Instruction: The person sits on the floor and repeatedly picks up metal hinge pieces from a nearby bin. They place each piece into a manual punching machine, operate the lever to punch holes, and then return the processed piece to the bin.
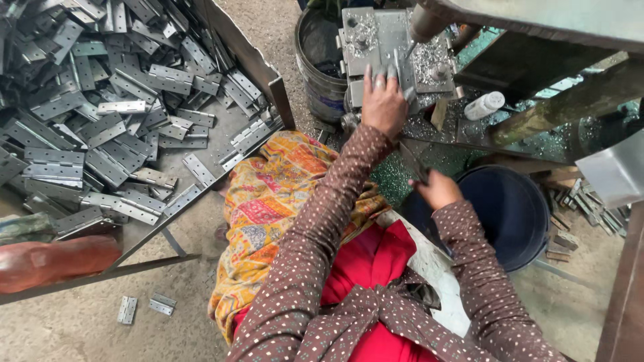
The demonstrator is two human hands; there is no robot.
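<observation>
Drilling step, I'd say — left hand (384, 100) fingers pressed down on a hinge (388, 72) at 12 o'clock under the drill bit (410, 48). Right hand (437, 189) clamped on a dark lever (412, 161) — next needs a steady pull.

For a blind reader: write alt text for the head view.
Seen from above, a person's left hand presses a metal hinge onto a drill press jig under the bit, while the right hand grips a dark lever. A tray heaped with hinges sits to the left, a dark bucket to the right.
</observation>
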